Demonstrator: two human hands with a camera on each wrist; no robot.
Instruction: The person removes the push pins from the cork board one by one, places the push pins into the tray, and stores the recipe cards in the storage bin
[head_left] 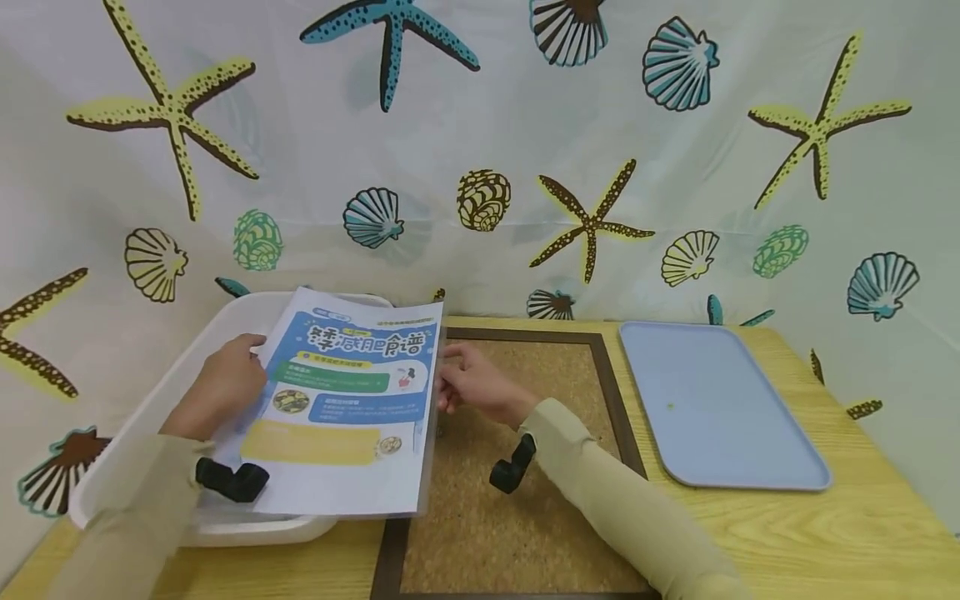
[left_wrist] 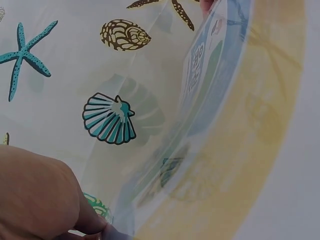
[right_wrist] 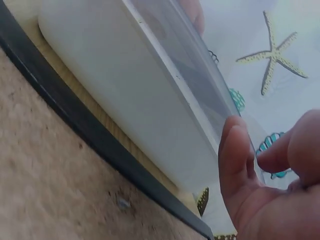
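A laminated printed sheet with blue, green and yellow blocks and Chinese lettering is held up, tilted, over the white tub and the left part of a cork board. My left hand pinches its left edge between thumb and fingers, seen low in the left wrist view. On the opposite edge my right hand pinches the sheet; in the right wrist view thumb and fingers close on the clear margin. In the left wrist view the sheet bows and its surface shines.
The white tub stands at the left, its inside mostly hidden by the sheet. A light blue tray lies on the wooden table at the right. Behind hangs a cloth printed with starfish and shells.
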